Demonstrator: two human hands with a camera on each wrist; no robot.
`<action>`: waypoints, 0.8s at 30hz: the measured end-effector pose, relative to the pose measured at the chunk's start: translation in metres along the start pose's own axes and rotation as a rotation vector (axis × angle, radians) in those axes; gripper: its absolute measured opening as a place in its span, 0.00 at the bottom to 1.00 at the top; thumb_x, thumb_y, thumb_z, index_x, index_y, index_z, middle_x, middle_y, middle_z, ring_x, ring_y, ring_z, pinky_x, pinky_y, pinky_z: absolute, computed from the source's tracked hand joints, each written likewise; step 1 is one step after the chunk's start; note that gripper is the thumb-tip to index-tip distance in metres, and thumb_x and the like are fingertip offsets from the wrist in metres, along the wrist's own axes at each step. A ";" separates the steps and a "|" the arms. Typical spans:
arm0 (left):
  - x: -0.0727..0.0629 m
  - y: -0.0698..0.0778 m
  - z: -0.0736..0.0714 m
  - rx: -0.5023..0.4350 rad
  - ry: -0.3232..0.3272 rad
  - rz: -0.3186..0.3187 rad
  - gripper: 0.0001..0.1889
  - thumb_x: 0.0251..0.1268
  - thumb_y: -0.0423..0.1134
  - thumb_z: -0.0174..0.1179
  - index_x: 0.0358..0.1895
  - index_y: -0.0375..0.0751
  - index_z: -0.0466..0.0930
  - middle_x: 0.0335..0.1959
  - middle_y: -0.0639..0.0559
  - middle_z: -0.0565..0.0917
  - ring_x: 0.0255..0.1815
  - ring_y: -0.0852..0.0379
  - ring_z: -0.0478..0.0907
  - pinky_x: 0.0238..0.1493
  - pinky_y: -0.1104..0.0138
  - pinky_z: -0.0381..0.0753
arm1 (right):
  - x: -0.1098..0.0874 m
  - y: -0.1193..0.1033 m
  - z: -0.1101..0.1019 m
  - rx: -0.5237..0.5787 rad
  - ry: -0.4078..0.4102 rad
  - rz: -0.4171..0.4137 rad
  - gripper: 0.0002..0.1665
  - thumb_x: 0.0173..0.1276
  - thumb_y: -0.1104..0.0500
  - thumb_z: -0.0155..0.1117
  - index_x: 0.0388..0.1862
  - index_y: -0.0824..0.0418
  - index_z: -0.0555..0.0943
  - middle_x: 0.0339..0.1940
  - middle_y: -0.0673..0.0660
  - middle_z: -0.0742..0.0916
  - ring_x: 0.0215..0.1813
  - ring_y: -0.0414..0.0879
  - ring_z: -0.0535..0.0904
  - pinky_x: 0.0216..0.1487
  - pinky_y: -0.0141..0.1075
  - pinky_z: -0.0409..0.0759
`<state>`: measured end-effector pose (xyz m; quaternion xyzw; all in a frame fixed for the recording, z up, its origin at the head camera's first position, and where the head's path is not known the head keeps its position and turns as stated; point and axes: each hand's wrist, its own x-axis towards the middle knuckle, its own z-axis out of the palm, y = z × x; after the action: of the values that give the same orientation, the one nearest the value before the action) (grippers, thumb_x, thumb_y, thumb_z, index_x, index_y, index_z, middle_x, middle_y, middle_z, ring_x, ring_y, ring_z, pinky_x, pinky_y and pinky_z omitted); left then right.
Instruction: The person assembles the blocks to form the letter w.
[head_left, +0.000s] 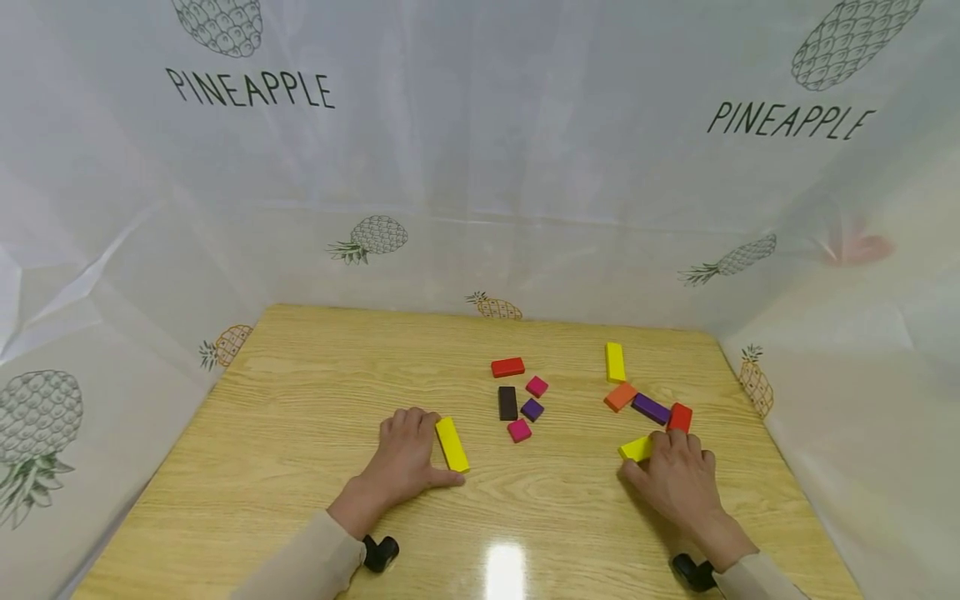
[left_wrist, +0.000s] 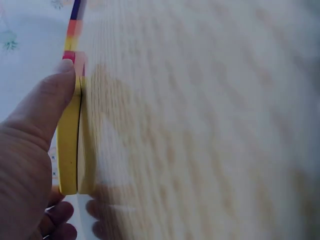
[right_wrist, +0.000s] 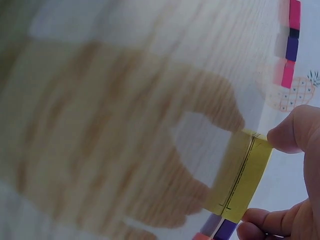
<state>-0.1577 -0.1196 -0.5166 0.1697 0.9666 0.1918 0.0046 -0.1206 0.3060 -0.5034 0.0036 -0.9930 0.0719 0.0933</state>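
A long yellow block (head_left: 452, 445) lies flat on the table, left of the middle. My left hand (head_left: 403, 460) spans it lengthwise, with the thumb at its near end and a fingertip at its far end. The left wrist view shows the same yellow block (left_wrist: 68, 150) between thumb and fingers. On the right, my right hand (head_left: 677, 477) holds another yellow block (head_left: 636, 449) by its ends, partly hidden by the fingers. In the right wrist view, thumb and fingertips grip that yellow block (right_wrist: 254, 172) at the table surface. Just beyond this hand lies a red block (head_left: 679, 417).
Between the hands lie a red block (head_left: 507, 367), a black block (head_left: 507, 403), a purple piece (head_left: 532, 409) and pink pieces (head_left: 519, 430). Farther right are a yellow block (head_left: 615, 362), an orange block (head_left: 620, 397) and a purple block (head_left: 651, 408). A pineapple-print sheet surrounds the wooden table (head_left: 337, 358).
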 end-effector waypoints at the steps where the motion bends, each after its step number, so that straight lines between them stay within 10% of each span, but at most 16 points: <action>1: 0.000 0.000 0.000 -0.001 -0.002 0.002 0.58 0.45 0.75 0.76 0.72 0.35 0.72 0.62 0.41 0.75 0.63 0.40 0.68 0.69 0.42 0.66 | 0.000 0.000 0.000 0.002 -0.005 0.002 0.25 0.65 0.45 0.67 0.37 0.68 0.76 0.35 0.64 0.76 0.38 0.60 0.69 0.36 0.50 0.64; 24: -0.016 0.000 0.000 -0.076 0.170 0.187 0.20 0.68 0.52 0.71 0.59 0.51 0.90 0.65 0.54 0.87 0.66 0.49 0.82 0.70 0.51 0.79 | -0.001 0.002 0.000 0.017 -0.007 -0.001 0.28 0.66 0.44 0.67 0.43 0.70 0.78 0.38 0.66 0.78 0.40 0.62 0.71 0.38 0.53 0.65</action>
<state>-0.1428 -0.1253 -0.5173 0.2418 0.9356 0.2414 -0.0889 -0.1196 0.3082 -0.5038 0.0051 -0.9927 0.0801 0.0898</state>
